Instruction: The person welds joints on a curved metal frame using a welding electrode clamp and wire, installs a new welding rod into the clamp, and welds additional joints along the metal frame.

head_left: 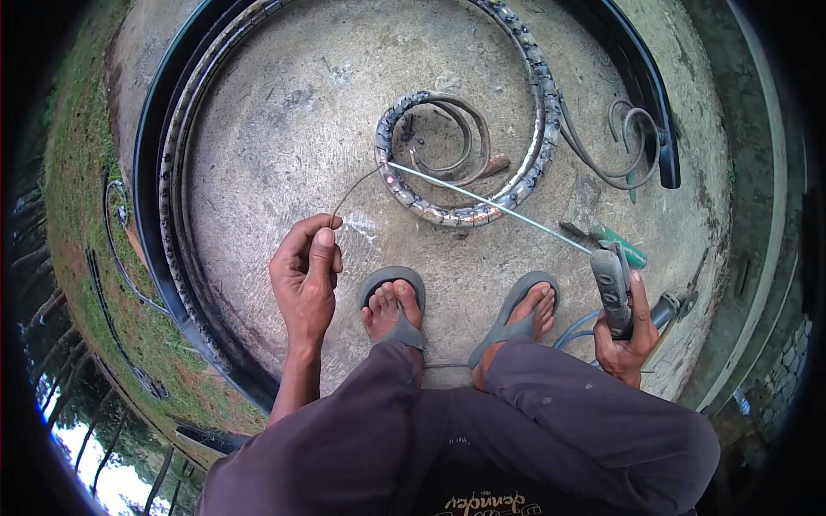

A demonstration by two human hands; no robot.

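My left hand (306, 273) is closed, pinching a thin bent wire (348, 191) between thumb and fingertips. The wire's far end reaches the left side of the small inner loop of a spiral metal bar (430, 211), whose surface is dark and scorched with shiny lumpy patches. A pale welding rod (490, 202) crosses over this loop, its tip at about the same spot as the wire's end; whether they touch, I cannot tell. The rod sticks out of a black welding electrode holder (612, 288). Around its handle wraps my right hand (630, 337), beside my right knee.
A large curved black strip (148, 215) borders the concrete floor (284, 120). Thin metal coils (632, 159) lie at far right. Near the right hand are a green cylindrical object (621, 247), a grey block (582, 205) and blue cable (575, 331). My sandalled feet (391, 310) stand close by.
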